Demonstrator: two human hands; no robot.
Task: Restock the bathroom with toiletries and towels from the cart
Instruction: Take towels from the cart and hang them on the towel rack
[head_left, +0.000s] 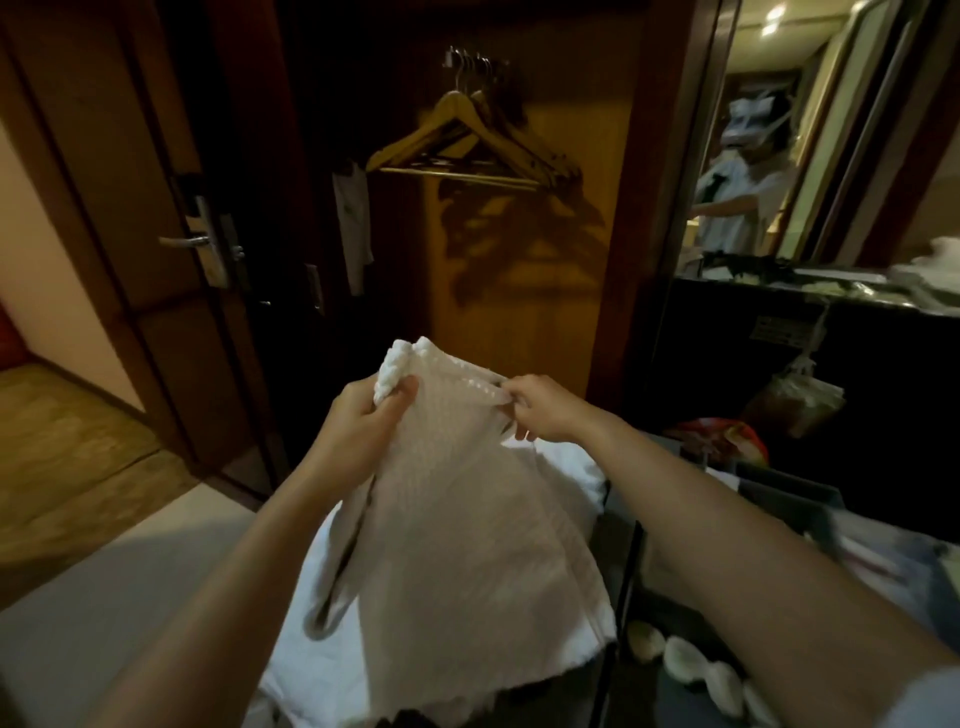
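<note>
- Near middle: the held-up towel (457, 519) hangs across the way forward.
- Far middle: hangers (467, 140) fill the top of the open wardrobe (519, 312); there is room below them.
- Left: bare floor (78, 441) beside the door (104, 156).
- Right: cart (779, 491) and cluttered counter (753, 288) crowd in.

I count two hands in view, one left hand (363, 415) and one right hand (540, 410), both gripping one waffle-weave towel (457, 519). Beneath it I see one heap of white linen (311, 680), but I cannot tell how many pieces are in it. The wooden hangers (467, 140) number at least four, bunched too tightly for a sure count. I also log one door handle (184, 240), one mirror (831, 130), one white bag (353, 223) and four small pale packets (685, 657).
</note>
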